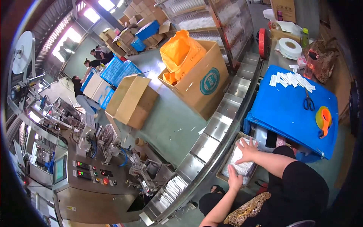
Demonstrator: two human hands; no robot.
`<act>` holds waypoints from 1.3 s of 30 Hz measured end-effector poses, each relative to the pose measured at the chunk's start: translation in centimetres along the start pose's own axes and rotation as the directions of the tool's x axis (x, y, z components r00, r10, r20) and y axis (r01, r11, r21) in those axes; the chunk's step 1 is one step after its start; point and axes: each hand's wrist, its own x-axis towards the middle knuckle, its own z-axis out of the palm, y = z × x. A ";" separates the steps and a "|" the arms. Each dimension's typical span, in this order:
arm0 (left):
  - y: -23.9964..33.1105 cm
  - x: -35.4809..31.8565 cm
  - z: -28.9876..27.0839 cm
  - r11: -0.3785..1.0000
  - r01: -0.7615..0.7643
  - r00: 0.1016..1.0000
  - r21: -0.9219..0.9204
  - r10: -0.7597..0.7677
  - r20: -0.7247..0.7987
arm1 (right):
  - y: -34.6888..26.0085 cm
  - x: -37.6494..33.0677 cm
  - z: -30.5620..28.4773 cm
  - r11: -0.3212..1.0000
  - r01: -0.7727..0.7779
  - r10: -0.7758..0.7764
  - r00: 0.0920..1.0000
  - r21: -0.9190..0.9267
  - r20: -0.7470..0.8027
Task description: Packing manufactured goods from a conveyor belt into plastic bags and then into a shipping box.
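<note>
A small cardboard box (245,184) stands by my legs, filled with a stack of thin white packets (238,157). My right hand (247,150) lies on the packets with its fingers spread. At the near end of the stack, my left hand (234,179) rests against the packets, fingers stretched out and not wrapped round anything. Beside the box, a blue table-like surface (280,102) carries loose white strips (293,80), black scissors (309,102) and an orange-and-yellow tape roll (324,117).
A metal conveyor (219,126) runs diagonally past the box, with white packets (174,190) piled at its lower end. A machine with a control panel (94,174) stands left. Beyond the conveyor are a large carton (208,83) holding orange bags and an open carton (132,102). Other people (89,68) work far left.
</note>
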 end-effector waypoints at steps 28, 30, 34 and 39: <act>0.3 6.6 -2.3 0.850 0.169 0.972 0.500 -0.228 0.059 | 8.2 -2.8 10.7 0.473 -0.128 0.311 0.950 0.872 -0.029; 1.0 5.7 -3.2 0.854 0.176 0.967 0.489 -0.243 0.076 | 8.7 -3.3 10.9 0.380 -0.128 0.281 0.960 0.916 0.018; 2.0 2.2 -6.1 0.919 0.101 0.989 0.382 -0.134 0.061 | 7.3 -5.5 6.9 0.319 0.017 0.152 0.986 0.948 -0.069; 9.6 -3.0 -12.2 0.997 -0.062 0.997 0.045 0.061 0.041 | 4.1 -14.4 -4.7 0.320 0.242 -0.025 0.969 0.916 -0.247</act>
